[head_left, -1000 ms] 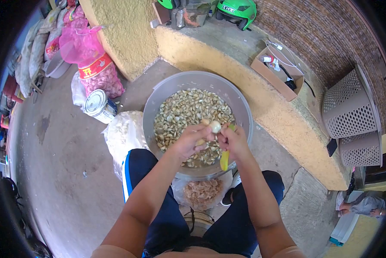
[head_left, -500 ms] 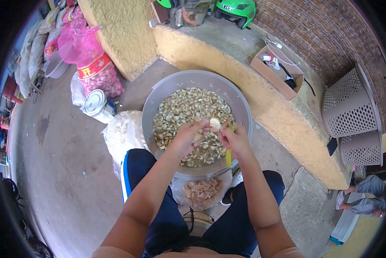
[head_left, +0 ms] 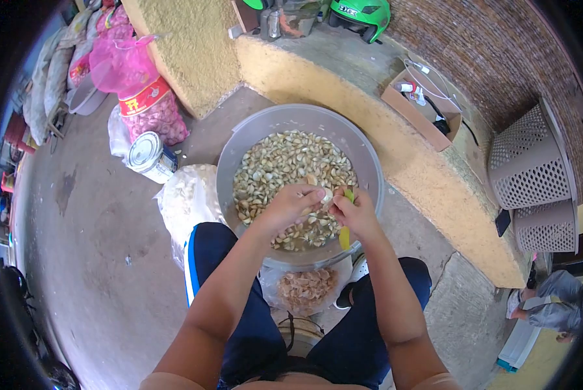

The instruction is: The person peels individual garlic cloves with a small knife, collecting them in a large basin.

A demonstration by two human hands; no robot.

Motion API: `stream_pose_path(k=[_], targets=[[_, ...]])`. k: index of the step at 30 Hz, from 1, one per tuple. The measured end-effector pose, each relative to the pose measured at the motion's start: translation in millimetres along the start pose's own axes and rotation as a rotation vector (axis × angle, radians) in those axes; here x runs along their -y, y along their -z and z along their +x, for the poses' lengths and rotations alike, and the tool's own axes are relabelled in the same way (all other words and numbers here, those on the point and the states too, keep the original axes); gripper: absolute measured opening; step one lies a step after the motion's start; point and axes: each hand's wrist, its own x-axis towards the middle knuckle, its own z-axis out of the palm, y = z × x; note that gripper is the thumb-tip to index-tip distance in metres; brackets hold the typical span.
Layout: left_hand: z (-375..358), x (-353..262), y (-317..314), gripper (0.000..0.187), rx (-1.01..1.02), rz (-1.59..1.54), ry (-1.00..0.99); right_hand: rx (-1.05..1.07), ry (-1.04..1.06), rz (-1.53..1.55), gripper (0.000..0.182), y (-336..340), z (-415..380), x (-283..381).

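Observation:
Over a large grey tub (head_left: 239, 133) my two hands are close together. Garlic cloves (head_left: 291, 153) lie in water inside it. My left hand (head_left: 296, 205) pinches a pale clove (head_left: 326, 195) between thumb and fingers. My right hand (head_left: 357, 211) is closed round a yellow-green handled tool (head_left: 344, 238), probably a small knife, with its upper end beside the clove. The blade is too small to make out. Below the tub, between my knees, a clear bag holds brown peelings (head_left: 306, 287).
A white plastic bag (head_left: 190, 201), a tin can (head_left: 152, 158) and a pink net sack (head_left: 153, 120) stand left. On the ledge (head_left: 369, 133) at right is a cardboard box (head_left: 421, 120), with a green helmet (head_left: 363, 14) farther back. Another person's legs (head_left: 554, 300) show at far right.
The clove is turned and more covered by my left fingers, which have moved slightly right. My right hand still holds the yellow-green tool, and the view has shifted slightly.

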Motion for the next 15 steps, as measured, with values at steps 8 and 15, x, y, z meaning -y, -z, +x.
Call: stream_pose_path(k=[8,15], targets=[[-8.1,-11.5,1.8,0.032,0.145,0.314,-0.307,0.22,-0.179,0.449,0.009,11.7,-5.5,2.1],[-15.5,-16.6,-4.5,0.035,0.233,0.269,-0.11,-0.087,-0.014,-0.043,0.012,19.9,6.6,-0.3]])
